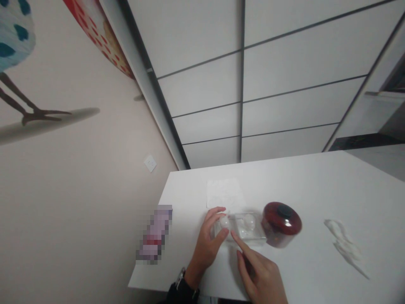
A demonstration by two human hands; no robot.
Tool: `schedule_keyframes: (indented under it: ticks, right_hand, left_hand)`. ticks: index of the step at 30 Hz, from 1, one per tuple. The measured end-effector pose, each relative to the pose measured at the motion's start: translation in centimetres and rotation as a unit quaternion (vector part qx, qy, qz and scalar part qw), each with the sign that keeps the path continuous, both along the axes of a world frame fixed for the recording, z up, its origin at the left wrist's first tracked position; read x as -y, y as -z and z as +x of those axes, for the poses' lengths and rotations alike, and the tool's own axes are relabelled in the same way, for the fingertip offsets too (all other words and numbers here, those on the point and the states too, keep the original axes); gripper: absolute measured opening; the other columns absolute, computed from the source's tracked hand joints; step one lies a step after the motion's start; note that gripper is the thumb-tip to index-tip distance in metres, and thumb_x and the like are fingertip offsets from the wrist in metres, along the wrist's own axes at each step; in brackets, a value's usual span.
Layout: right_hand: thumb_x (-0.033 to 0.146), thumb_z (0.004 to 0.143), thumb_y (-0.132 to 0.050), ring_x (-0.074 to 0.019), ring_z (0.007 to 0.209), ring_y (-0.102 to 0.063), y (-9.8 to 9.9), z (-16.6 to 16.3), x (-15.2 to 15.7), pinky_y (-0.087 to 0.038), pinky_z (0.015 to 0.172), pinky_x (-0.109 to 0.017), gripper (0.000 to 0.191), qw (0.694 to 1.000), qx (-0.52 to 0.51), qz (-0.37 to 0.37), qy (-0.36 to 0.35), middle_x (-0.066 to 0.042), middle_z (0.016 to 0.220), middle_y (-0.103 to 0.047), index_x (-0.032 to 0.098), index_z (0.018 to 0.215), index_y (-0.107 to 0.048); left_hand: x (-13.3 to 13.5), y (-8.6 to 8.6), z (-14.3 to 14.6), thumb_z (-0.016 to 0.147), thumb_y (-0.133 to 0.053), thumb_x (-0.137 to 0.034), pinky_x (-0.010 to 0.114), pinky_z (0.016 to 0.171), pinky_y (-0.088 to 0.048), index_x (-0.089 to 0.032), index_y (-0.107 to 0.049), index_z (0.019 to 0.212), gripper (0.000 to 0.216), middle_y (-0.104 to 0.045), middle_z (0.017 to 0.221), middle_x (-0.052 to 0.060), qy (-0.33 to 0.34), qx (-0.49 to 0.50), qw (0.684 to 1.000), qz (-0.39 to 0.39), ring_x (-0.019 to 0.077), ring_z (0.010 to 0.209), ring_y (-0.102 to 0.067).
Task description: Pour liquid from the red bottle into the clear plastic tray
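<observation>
Near the table's middle lies a clear plastic case with what look like two compartments. My left hand curls over its left end, thumb and fingers closed around a small white round piece. My right hand comes in from below with the index finger stretched out; its tip is close to that round piece, and I cannot tell whether it touches. The other right fingers are loosely bent, with nothing visible in them. A second whitish round piece sits in the case's right part.
A container with a dark red lid stands just right of the case. A white paper sheet lies behind it. Crumpled white material is at right, and a blurred purple item by the left edge of the white table.
</observation>
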State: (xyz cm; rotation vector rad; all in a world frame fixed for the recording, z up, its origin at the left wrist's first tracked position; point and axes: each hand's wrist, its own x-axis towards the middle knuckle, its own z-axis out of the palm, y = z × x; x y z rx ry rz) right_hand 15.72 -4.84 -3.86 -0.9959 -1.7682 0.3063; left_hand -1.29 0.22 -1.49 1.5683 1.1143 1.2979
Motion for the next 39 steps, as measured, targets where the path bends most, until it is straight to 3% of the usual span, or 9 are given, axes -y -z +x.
schedule_keyframes:
  ticks: [6, 10, 14, 20, 30, 35, 39]
  right_hand:
    - [0.022, 0.109, -0.043, -0.0159, 0.059, -0.073, 0.3, 0.0, 0.0, -0.058, 0.057, -0.023, 0.044, 1.000, 0.023, -0.018, 0.009, -0.007, 0.080, -0.079, 0.015, 0.149, -0.061]
    - [0.023, 0.110, -0.042, -0.0162, 0.058, -0.072, 0.1, -0.1, 0.1, -0.057, 0.056, -0.023, 0.045, 0.999, 0.025, -0.023, 0.017, -0.006, 0.078, -0.078, 0.017, 0.151, -0.059]
    - [0.023, 0.111, -0.040, -0.0156, 0.056, -0.071, -0.2, -0.2, 0.0, -0.053, 0.053, -0.023, 0.045, 1.000, 0.016, -0.015, 0.012, -0.004, 0.075, -0.076, 0.016, 0.152, -0.058]
    - [0.024, 0.111, -0.040, -0.0151, 0.054, -0.068, -0.2, -0.2, 0.0, -0.051, 0.053, -0.024, 0.043, 1.000, 0.018, -0.012, 0.019, -0.004, 0.073, -0.074, 0.012, 0.145, -0.063]
    - [0.023, 0.111, -0.037, -0.0159, 0.054, -0.068, 0.3, -0.3, 0.0, -0.048, 0.054, -0.025, 0.044, 0.999, 0.032, -0.019, 0.027, -0.003, 0.070, -0.072, 0.011, 0.144, -0.063]
    - [0.019, 0.109, -0.038, -0.0154, 0.052, -0.067, -0.1, -0.3, 0.1, -0.046, 0.052, -0.026, 0.044, 0.999, 0.026, -0.017, 0.024, 0.000, 0.068, -0.071, 0.010, 0.144, -0.063]
    - [0.016, 0.107, -0.039, -0.0150, 0.049, -0.065, -0.4, -0.3, 0.0, -0.044, 0.048, -0.027, 0.043, 0.999, 0.025, -0.005, 0.025, 0.003, 0.065, -0.067, 0.010, 0.143, -0.062]
  left_hand:
    - [-0.2, -0.6, -0.2, 0.084, -0.084, -0.054, 0.050, 0.114, -0.046, -0.021, -0.078, 0.107, 0.041, -0.071, 0.123, 0.013, -0.083, 0.016, 0.996, 0.017, 0.0351, 0.124, -0.063]
    - [-0.3, -2.4, 0.0, 0.083, -0.084, -0.058, 0.045, 0.113, -0.048, -0.019, -0.076, 0.110, 0.047, -0.074, 0.118, 0.012, -0.108, 0.028, 0.994, 0.015, 0.0333, 0.122, -0.065]
    - [-0.4, -4.4, 0.1, 0.082, -0.085, -0.056, 0.041, 0.101, -0.056, -0.018, -0.078, 0.104, 0.045, -0.077, 0.107, 0.011, -0.111, 0.033, 0.993, -0.002, 0.0306, 0.108, -0.071]
    - [-0.3, -5.9, 0.0, 0.079, -0.087, -0.053, 0.045, 0.108, -0.055, -0.016, -0.080, 0.108, 0.047, -0.080, 0.115, 0.014, -0.115, 0.040, 0.992, -0.032, 0.0327, 0.115, -0.073]
    - [-0.6, -7.3, -0.3, 0.075, -0.088, -0.053, 0.046, 0.104, -0.059, -0.015, -0.079, 0.110, 0.053, -0.082, 0.114, 0.015, -0.142, 0.058, 0.987, -0.047, 0.0335, 0.113, -0.076]
    - [-4.0, -8.1, -1.6, 0.082, -0.081, -0.059, 0.042, 0.102, -0.058, -0.015, -0.077, 0.118, 0.057, -0.079, 0.120, 0.013, -0.158, 0.045, 0.985, -0.048, 0.0289, 0.113, -0.075]
    - [-9.2, -6.3, -2.3, 0.099, -0.073, -0.043, 0.046, 0.096, -0.061, -0.015, -0.071, 0.120, 0.035, -0.074, 0.124, 0.010, -0.141, -0.008, 0.986, -0.091, 0.0250, 0.109, -0.073]
